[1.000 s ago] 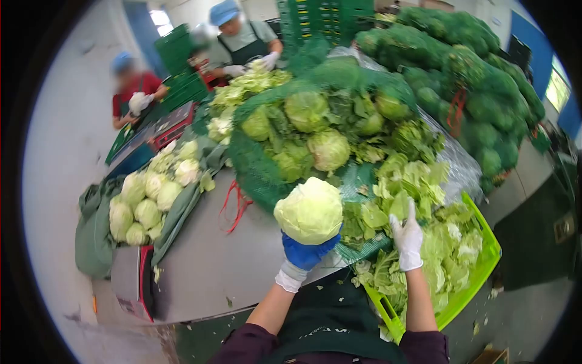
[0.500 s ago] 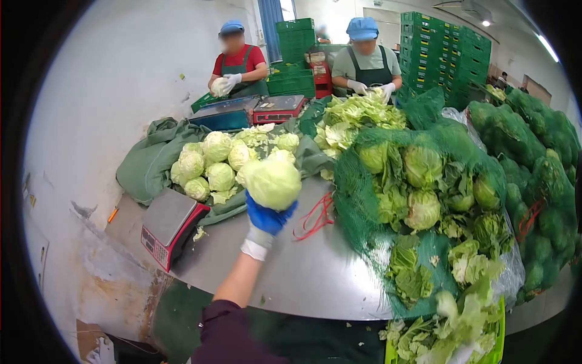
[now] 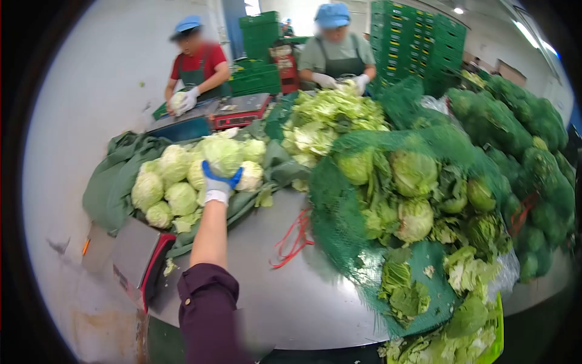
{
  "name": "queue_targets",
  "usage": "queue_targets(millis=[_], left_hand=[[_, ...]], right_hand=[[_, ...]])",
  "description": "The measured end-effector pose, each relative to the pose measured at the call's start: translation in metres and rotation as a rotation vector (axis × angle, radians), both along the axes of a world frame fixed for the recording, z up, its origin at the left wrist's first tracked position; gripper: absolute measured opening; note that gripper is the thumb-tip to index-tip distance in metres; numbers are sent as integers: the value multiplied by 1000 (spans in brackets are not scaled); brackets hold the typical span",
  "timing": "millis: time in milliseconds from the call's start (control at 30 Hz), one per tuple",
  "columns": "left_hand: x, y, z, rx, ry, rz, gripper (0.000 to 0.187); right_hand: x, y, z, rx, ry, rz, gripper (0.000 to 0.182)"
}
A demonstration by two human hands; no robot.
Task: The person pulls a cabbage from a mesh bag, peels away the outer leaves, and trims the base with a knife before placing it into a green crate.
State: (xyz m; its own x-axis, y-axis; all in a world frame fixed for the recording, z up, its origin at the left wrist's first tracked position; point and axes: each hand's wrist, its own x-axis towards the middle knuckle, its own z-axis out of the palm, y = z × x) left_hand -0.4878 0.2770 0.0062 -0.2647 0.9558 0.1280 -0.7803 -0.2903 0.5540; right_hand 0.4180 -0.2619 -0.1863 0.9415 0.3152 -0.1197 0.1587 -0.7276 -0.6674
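My left hand (image 3: 218, 183), in a blue and white glove, grips a trimmed pale green cabbage (image 3: 223, 155) and rests it on top of the pile of trimmed cabbages (image 3: 167, 185) lying on a green cloth (image 3: 109, 182). My arm stretches out over the steel table (image 3: 285, 285). My right hand is out of view. An open green net sack of untrimmed cabbages (image 3: 412, 194) lies on the table to the right.
A red scale (image 3: 136, 264) sits at the table's near left edge. Two people in blue caps work at the far side, beside two more scales (image 3: 239, 109) and a heap of loose leaves (image 3: 330, 118). Filled green sacks (image 3: 521, 139) pile up at right; a lime crate (image 3: 494, 343) of leaves sits below.
My left hand has carried the cabbage leftward and away from me onto the trimmed pile. My right hand, earlier on the leaves in the lime crate, has left the view.
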Motion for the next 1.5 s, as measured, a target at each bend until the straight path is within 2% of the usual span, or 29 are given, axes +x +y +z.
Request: queue_targets(millis=[33, 67, 167, 200, 233, 333, 367, 433, 467, 500, 567, 633, 700, 767, 833, 900, 967, 1000, 1067, 1100, 1133, 1167, 1200, 1233, 1267, 1333, 1367, 1433, 1500], left_hand=[[-12, 10, -15, 104, 81, -21, 66], [-17, 12, -17, 97, 72, -57, 66], [-22, 6, -1, -362, -408, 130, 51], [-14, 2, 8, -349, -246, 199, 49], [1, -5, 20, -334, -82, 258, 47], [71, -28, 69, -258, 313, 86, 43], [94, -36, 81, -189, 490, -16, 42], [151, -45, 92, -121, 698, -160, 44], [188, -62, 101, -89, 874, -208, 45], [230, -82, 110, -42, 1045, -247, 46], [284, -93, 99, 54, 1121, -487, 47], [340, -105, 62, 264, 1297, -569, 51], [395, -144, 60, 382, 1570, -741, 61], [437, -161, 29, 657, 1743, -616, 64], [467, -163, -19, 581, 1765, -518, 72], [496, -165, -53, 351, 1727, -438, 80], [518, -175, -77, 222, 1978, -343, 80], [532, -189, -80, 292, 2081, -296, 81], [559, -225, -89, 419, 2000, -394, 78], [573, -251, -75, 550, 1938, -425, 78], [588, -272, -66, 636, 1941, -477, 75], [601, -287, -81, 727, 1993, -481, 73], [614, -304, -75, 762, 1959, -548, 71], [624, -318, -79, 859, 1932, -511, 69], [634, -328, -75, 887, 1902, -579, 67], [649, -339, -81, 958, 1666, -782, 64], [650, -339, -77, 942, 1547, -909, 62], [645, -323, -62, 1069, 1514, -755, 56], [636, -288, -40, 1017, 1476, -545, 45]], right_hand=[[3, -6, -5, 101, 52, -26, 25], [7, -11, -11, 200, 100, -45, 25], [22, -13, -29, 439, 169, -60, 24], [23, -22, -31, 344, 90, -5, 15], [12, -13, -13, 240, 14, 45, 14], [-30, 22, 23, 100, -471, 121, 15], [-34, 33, 26, 18, -485, 89, 15], [-75, 70, 76, -46, -388, 102, 16], [-94, 84, 95, 111, -269, 169, 18], [-98, 96, 92, 181, -289, 222, 21], [-134, 128, 128, 167, -195, 305, 27], [-170, 156, 174, 269, -71, 383, 27], [-168, 184, 154, 176, -293, 502, 30], [-178, 213, 164, 67, -404, 531, 33], [-173, 234, 163, 62, -384, 608, 34], [-160, 243, 147, -46, -368, 693, 31], [-151, 236, 135, -63, -358, 636, 29], [-148, 228, 131, -37, -388, 600, 29], [-141, 202, 127, 39, -356, 511, 28], [-136, 182, 123, 5, -452, 495, 29], [-125, 164, 111, -8, -417, 420, 30], [-112, 144, 101, -43, -387, 357, 30], [-101, 124, 97, -105, -347, 269, 31], [-86, 102, 89, -147, -283, 208, 37], [-71, 79, 81, -244, -251, 219, 39], [-45, 44, 76, -434, -168, 225, 43], [-35, 27, 73, -406, -202, 204, 43], [-18, 0, 64, -263, -327, 224, 38], [-30, 2, 105, -106, -31, 132, 30]])
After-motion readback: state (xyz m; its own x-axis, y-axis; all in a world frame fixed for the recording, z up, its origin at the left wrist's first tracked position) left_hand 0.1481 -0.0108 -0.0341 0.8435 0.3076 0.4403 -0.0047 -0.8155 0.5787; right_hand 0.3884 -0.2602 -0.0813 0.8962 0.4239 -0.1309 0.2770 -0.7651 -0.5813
